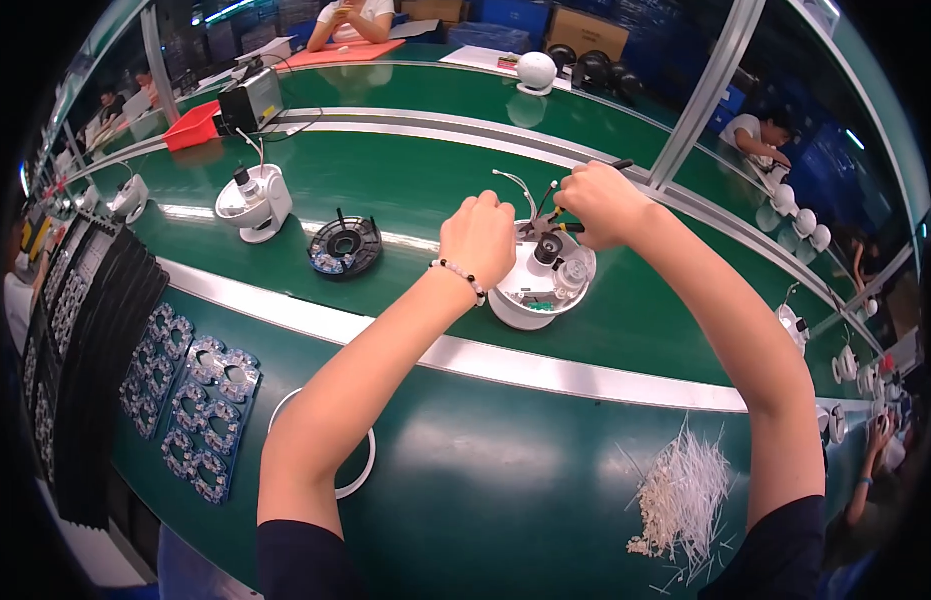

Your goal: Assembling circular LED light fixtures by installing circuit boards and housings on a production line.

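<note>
Left hand (478, 238) fisted on white dome housing (539, 285); right hand (604, 203) pinches cutters (571, 226).

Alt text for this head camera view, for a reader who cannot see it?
Two bare hands, left hand and right hand, work over an open white dome-shaped device on a green conveyor belt; the right grips a small tool. White cable ties lie nearby.
</note>
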A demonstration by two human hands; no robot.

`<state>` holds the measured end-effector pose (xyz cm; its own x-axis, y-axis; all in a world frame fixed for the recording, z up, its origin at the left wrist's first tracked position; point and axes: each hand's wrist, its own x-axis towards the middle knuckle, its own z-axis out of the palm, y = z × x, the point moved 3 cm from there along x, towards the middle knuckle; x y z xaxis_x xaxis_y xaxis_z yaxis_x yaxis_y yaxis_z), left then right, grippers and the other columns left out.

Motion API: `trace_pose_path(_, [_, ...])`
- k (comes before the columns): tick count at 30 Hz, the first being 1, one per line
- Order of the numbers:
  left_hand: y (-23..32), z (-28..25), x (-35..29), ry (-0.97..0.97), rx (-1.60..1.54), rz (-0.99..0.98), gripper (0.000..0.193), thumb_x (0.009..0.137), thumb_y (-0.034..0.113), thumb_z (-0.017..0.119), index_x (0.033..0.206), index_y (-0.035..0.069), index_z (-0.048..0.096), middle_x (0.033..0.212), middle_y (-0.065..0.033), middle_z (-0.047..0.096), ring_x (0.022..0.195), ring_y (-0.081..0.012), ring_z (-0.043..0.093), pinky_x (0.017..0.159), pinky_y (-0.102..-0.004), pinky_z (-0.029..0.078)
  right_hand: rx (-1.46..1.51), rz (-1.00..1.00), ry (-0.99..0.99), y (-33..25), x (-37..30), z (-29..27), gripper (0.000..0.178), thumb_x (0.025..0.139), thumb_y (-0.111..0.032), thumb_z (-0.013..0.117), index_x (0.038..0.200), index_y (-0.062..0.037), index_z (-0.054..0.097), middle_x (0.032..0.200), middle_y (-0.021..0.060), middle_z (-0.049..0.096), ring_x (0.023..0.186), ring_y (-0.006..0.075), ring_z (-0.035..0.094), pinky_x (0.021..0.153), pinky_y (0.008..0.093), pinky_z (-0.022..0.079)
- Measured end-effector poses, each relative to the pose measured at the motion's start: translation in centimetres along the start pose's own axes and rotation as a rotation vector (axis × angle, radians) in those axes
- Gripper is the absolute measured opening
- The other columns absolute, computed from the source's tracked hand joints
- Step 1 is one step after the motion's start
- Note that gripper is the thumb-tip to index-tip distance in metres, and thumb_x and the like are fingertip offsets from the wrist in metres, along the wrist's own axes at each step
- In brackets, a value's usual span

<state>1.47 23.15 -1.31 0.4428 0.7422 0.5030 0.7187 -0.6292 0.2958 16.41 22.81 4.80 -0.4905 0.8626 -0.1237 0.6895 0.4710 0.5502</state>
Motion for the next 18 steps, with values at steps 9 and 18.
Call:
trace_pose_path(9, [1.9,0.0,0.5,0.117,-0.083,0.116,0.007,0.077,0.009,0.059,0.080,0.004,0.062,0.093,-0.0094,0.056,0.089,-0.0259,0.055,0.072,-0.0363,0.050,0.029,0.064,-0.124,-0.6,-2.4,-2.1,0.010,0.053,-0.008,0.068,0.063,-0.0058,0.065,0.068,0.0114,0.062,0.071,0.0275,0.063,0.061,0.0350,0.052])
trace_pose_path(18, [11.5,-3.9,-5.1,0.188,-0.845,0.721,0.011,0.069,0.004,0.063,0.079,0.005,0.059,0.077,-0.0089,0.056,0.070,-0.0244,0.058,0.059,-0.0339,0.049,0.116,0.319,0.365,5.6,-9.9,-3.7,0.018,0.057,-0.013,0.067,0.074,-0.0060,0.066,0.068,0.0118,0.062,0.068,0.0311,0.060,0.064,0.0394,0.050])
